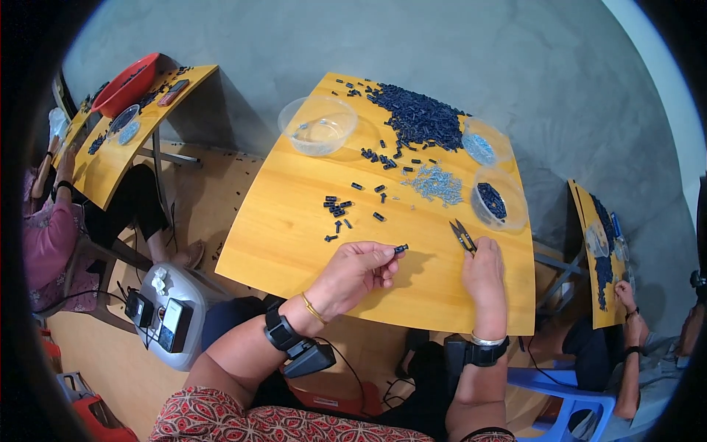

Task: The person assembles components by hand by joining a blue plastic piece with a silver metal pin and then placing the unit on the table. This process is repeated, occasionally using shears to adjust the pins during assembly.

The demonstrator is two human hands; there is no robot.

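Note:
My left hand [356,274] pinches a small dark plastic piece [401,249] between thumb and fingers above the yellow wooden table [294,236]. To its right, my right hand [483,274] grips small snips [462,236], blades pointing up and to the left. A big heap of the same dark pieces [420,118] lies at the table's far side. Several loose ones [337,208] are scattered in the middle. A little pile of pale grey bits [436,183] lies between the heap and my right hand.
Three clear bowls stand on the table: an empty-looking one [318,125] at far left, one with pale bits [482,144], one with dark pieces [499,199]. Other people work at similar tables on the left [110,158] and right [600,258]. A stool with devices [173,313] stands at lower left.

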